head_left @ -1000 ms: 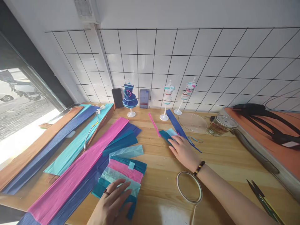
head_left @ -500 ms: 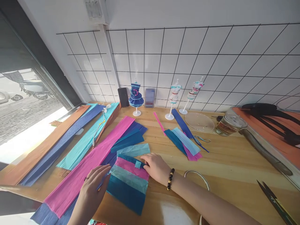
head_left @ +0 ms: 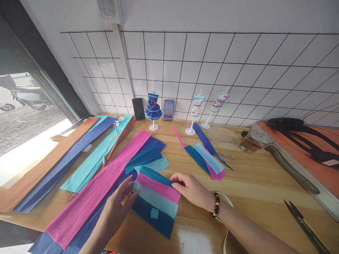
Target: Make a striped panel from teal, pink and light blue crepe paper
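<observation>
A striped crepe paper panel (head_left: 156,190) in teal, pink and pale blue lies tilted in front of me. My right hand (head_left: 188,187) pinches its upper right corner between thumb and fingers. At the panel's left edge is my left hand (head_left: 120,197), fingers apart and thumb spread; I cannot tell whether the fingertips touch the paper. A small pale blue paper square (head_left: 154,213) rests on the panel's lower dark teal stripe. Just behind the panel lies a loose light blue strip (head_left: 156,164), overlapping a teal strip (head_left: 145,157).
Long pink crepe paper (head_left: 100,187) crosses the left side. Mini dress forms (head_left: 153,109) stand by the wall. Cut strips (head_left: 206,160) lie right of centre. A glass jar (head_left: 256,141), a ribbon loop (head_left: 225,201) and scissors (head_left: 302,222) sit to the right.
The panel has shifted right, its upper right corner now pinched in my right hand. The small square now sits on the lower stripe instead of the top. My left hand has moved right.
</observation>
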Demonstrator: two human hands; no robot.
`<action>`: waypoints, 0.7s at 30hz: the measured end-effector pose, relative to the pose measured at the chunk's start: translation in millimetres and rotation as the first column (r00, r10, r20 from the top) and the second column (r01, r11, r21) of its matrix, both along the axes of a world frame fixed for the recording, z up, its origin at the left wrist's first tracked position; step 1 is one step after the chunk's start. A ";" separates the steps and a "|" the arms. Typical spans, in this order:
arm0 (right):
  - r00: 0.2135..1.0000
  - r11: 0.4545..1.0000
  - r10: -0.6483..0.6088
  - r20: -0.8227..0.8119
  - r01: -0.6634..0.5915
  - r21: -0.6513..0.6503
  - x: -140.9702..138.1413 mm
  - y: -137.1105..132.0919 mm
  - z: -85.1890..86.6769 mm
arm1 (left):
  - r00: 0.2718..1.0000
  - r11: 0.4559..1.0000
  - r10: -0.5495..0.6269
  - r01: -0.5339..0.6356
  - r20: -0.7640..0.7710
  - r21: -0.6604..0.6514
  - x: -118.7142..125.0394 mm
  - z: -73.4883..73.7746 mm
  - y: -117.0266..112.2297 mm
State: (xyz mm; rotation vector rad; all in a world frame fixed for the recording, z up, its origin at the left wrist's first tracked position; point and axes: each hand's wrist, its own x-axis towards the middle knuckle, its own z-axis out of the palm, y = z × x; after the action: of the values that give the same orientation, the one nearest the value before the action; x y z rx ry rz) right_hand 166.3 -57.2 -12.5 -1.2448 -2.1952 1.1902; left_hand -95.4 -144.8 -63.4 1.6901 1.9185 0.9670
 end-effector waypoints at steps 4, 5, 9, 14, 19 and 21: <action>0.998 0.999 -0.053 0.022 0.053 0.015 27.2 21.0 -13.3 | 0.987 0.991 -0.096 0.106 0.128 -0.080 24.9 3.6 12.2; 0.997 0.997 -0.070 0.027 0.070 0.027 33.9 26.8 -16.5 | 0.981 0.986 -0.118 0.134 0.157 -0.099 33.1 4.5 14.8; 0.992 0.990 -0.122 0.045 0.118 0.078 56.1 47.0 -25.1 | 0.966 0.968 -0.181 0.209 0.186 -0.142 65.6 6.7 21.2; 0.987 0.986 -0.137 0.087 0.128 0.103 72.4 58.0 -30.2 | 0.986 0.980 -0.168 0.166 -0.013 -0.106 80.0 7.6 29.7; 0.988 0.989 -0.124 0.090 0.116 0.088 79.3 56.6 -34.4 | 0.971 0.997 -0.049 0.034 -0.232 -0.070 67.5 19.5 48.7; 0.990 0.990 -0.118 0.077 0.112 0.084 80.6 55.8 -35.6 | 0.941 0.988 -0.087 0.040 -0.326 -0.148 62.7 27.2 58.4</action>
State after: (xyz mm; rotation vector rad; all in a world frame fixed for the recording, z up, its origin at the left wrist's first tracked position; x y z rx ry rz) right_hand 246.8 -1.4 -48.1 -1.3892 -2.1729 1.0139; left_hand -32.7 -86.4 -36.2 1.9140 2.0671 0.5322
